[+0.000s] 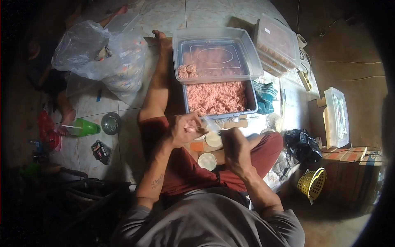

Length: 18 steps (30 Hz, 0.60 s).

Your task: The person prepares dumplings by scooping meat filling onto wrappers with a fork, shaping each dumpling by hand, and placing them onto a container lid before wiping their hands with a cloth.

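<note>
My left hand [184,131] is curled, palm up, around a small lump of pink minced mixture [190,126]. Across from it my right hand [236,150] is closed in a fist; what it grips is hidden. A blurred whitish, see-through piece [211,125] shows between the two hands. Just beyond them is a blue-grey tub [220,116] filled with pink mince [216,98]. A clear plastic bin [251,61] rests over the tub's far part, with a clump of mince [187,71] in its near left corner. Below my hands sits a round pale-topped container [207,161].
Lidded clear boxes [277,41] stand at the back right, near a teal cloth [265,96]. Left are a large plastic bag [111,61], a green cup [86,126] and another person's foot [68,116]. A black bag [302,145] and yellow basket [311,184] lie right.
</note>
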Each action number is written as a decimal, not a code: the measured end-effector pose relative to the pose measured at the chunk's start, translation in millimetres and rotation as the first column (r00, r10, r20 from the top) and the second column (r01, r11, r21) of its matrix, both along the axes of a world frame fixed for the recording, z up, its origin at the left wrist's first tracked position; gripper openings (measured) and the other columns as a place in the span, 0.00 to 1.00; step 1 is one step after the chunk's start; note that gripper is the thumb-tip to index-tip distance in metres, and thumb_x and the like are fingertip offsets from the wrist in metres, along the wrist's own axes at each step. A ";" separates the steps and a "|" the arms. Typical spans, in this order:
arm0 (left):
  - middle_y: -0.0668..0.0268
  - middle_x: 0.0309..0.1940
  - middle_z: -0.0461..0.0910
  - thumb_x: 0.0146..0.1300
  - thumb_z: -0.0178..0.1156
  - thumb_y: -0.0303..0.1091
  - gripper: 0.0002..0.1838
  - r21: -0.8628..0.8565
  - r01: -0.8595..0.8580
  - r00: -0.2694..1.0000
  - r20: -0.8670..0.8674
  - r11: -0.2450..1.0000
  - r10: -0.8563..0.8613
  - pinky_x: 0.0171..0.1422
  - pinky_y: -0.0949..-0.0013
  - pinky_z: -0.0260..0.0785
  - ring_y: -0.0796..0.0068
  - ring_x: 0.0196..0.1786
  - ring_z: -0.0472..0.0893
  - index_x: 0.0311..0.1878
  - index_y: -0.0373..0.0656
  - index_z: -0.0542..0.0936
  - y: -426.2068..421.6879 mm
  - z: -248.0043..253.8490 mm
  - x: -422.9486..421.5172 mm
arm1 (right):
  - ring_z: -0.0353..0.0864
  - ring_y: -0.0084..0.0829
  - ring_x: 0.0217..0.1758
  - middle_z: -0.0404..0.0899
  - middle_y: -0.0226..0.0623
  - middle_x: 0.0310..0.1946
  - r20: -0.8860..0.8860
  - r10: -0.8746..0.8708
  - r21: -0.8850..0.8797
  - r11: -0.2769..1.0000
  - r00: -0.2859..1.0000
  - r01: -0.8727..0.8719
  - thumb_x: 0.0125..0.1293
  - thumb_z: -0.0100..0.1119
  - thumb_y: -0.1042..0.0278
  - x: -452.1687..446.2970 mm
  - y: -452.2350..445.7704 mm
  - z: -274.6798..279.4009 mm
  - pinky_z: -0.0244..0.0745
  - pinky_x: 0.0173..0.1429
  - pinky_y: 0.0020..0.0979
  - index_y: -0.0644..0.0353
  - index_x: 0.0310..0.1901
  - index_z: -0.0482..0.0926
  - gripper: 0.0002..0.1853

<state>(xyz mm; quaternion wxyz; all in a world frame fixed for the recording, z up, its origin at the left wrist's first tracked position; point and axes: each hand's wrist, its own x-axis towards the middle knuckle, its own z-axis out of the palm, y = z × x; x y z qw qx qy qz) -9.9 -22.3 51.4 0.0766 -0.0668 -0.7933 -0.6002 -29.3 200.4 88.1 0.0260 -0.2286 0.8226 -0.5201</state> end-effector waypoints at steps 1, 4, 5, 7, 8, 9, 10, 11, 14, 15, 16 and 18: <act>0.61 0.27 0.84 0.53 0.78 0.31 0.14 -0.175 0.006 1.000 -0.006 0.985 -0.007 0.37 0.66 0.74 0.70 0.30 0.84 0.36 0.38 0.81 1.5 -5.8 -4.1 | 0.81 0.43 0.35 0.79 0.48 0.32 -0.004 0.088 0.020 0.996 0.996 -0.087 0.72 0.58 0.79 -1.8 -5.6 -9.7 0.76 0.42 0.37 0.67 0.43 0.79 0.02; 0.61 0.28 0.84 0.51 0.78 0.30 0.14 -0.307 -0.124 0.982 0.097 0.944 0.161 0.37 0.66 0.75 0.73 0.32 0.84 0.35 0.38 0.81 10.4 -6.9 -5.5 | 0.81 0.39 0.35 0.80 0.47 0.33 -0.003 0.168 0.138 0.976 0.986 -0.166 0.71 0.59 0.80 -7.9 -1.8 -12.2 0.76 0.43 0.33 0.68 0.43 0.77 0.03; 0.60 0.27 0.84 0.51 0.78 0.30 0.14 -0.147 -0.171 0.984 0.034 0.974 0.177 0.37 0.67 0.75 0.73 0.32 0.84 0.35 0.39 0.82 8.7 -5.3 -1.2 | 0.81 0.44 0.35 0.79 0.49 0.34 0.055 0.105 0.051 0.993 0.993 -0.107 0.71 0.59 0.79 -5.7 2.7 -10.8 0.75 0.43 0.35 0.69 0.44 0.77 0.04; 0.60 0.27 0.84 0.50 0.76 0.29 0.13 -0.080 -0.116 0.993 -0.007 0.990 0.116 0.37 0.66 0.75 0.70 0.31 0.84 0.36 0.40 0.82 1.3 -6.6 4.7 | 0.80 0.46 0.36 0.78 0.51 0.34 0.106 0.031 -0.027 0.999 0.994 -0.028 0.72 0.59 0.79 -1.0 6.9 -0.3 0.74 0.42 0.37 0.69 0.45 0.76 0.05; 0.60 0.27 0.84 0.50 0.75 0.29 0.12 -0.019 -0.052 0.996 -0.069 0.998 0.051 0.38 0.66 0.75 0.67 0.31 0.85 0.37 0.41 0.82 -1.4 -5.6 3.3 | 0.80 0.46 0.36 0.78 0.51 0.34 0.101 0.028 -0.030 0.999 0.994 -0.025 0.72 0.59 0.79 -0.3 3.7 -3.7 0.74 0.42 0.37 0.69 0.45 0.76 0.05; 0.63 0.29 0.84 0.49 0.77 0.28 0.14 -0.095 -0.031 0.998 -0.052 0.995 0.026 0.39 0.67 0.75 0.70 0.31 0.84 0.37 0.41 0.81 5.3 -14.8 2.5 | 0.80 0.40 0.35 0.78 0.49 0.33 0.060 0.105 0.002 0.994 0.993 -0.105 0.72 0.58 0.79 1.1 -2.2 -10.2 0.74 0.41 0.36 0.68 0.45 0.76 0.03; 0.62 0.31 0.84 0.48 0.79 0.30 0.16 -0.244 -0.116 0.981 0.122 0.963 0.149 0.40 0.67 0.76 0.69 0.33 0.84 0.36 0.40 0.80 13.2 -20.6 -0.6 | 0.79 0.34 0.34 0.78 0.46 0.32 0.020 0.185 0.036 0.982 0.982 -0.186 0.73 0.57 0.79 1.3 -6.4 -12.3 0.74 0.40 0.34 0.68 0.44 0.76 0.02; 0.61 0.31 0.84 0.50 0.78 0.30 0.16 -0.115 -0.181 0.982 -0.068 0.977 0.174 0.39 0.66 0.76 0.69 0.33 0.84 0.36 0.40 0.79 16.1 -25.2 -5.1 | 0.79 0.32 0.34 0.79 0.44 0.32 -0.037 0.140 0.087 0.987 0.989 -0.137 0.73 0.56 0.80 0.0 -7.2 -10.0 0.74 0.40 0.33 0.68 0.43 0.76 0.01; 0.62 0.30 0.83 0.53 0.77 0.29 0.15 0.130 -0.135 0.982 -0.118 0.982 0.151 0.37 0.66 0.74 0.72 0.33 0.82 0.37 0.39 0.78 12.2 -22.6 -2.4 | 0.81 0.41 0.35 0.80 0.47 0.33 0.067 0.005 -0.011 1.000 0.998 -0.005 0.72 0.57 0.80 -0.7 0.4 -2.3 0.74 0.41 0.37 0.68 0.43 0.77 0.02; 0.63 0.29 0.82 0.54 0.76 0.28 0.15 0.240 -0.064 0.998 0.013 0.969 0.063 0.37 0.67 0.74 0.75 0.32 0.81 0.38 0.39 0.78 11.0 -21.2 -0.1 | 0.80 0.40 0.35 0.80 0.48 0.33 0.152 0.048 0.007 0.999 0.987 -0.050 0.72 0.57 0.79 -0.9 -0.5 4.5 0.74 0.41 0.38 0.67 0.43 0.79 0.02; 0.63 0.29 0.82 0.54 0.76 0.28 0.15 0.240 -0.063 0.998 0.012 0.969 0.062 0.37 0.67 0.74 0.75 0.32 0.81 0.38 0.39 0.78 13.6 -24.1 -2.7 | 0.80 0.35 0.35 0.79 0.47 0.31 0.091 0.133 0.033 0.990 0.987 -0.137 0.73 0.56 0.79 -1.7 -4.3 -5.4 0.74 0.41 0.35 0.67 0.43 0.80 0.03; 0.67 0.28 0.81 0.56 0.75 0.28 0.14 -0.101 -0.155 0.982 -0.124 0.983 0.142 0.35 0.69 0.72 0.80 0.32 0.79 0.38 0.39 0.78 20.3 -29.4 -11.5 | 0.80 0.42 0.31 0.77 0.49 0.29 0.019 0.141 0.068 0.988 0.990 -0.141 0.72 0.57 0.79 -5.3 -7.2 -5.3 0.73 0.37 0.36 0.68 0.42 0.78 0.02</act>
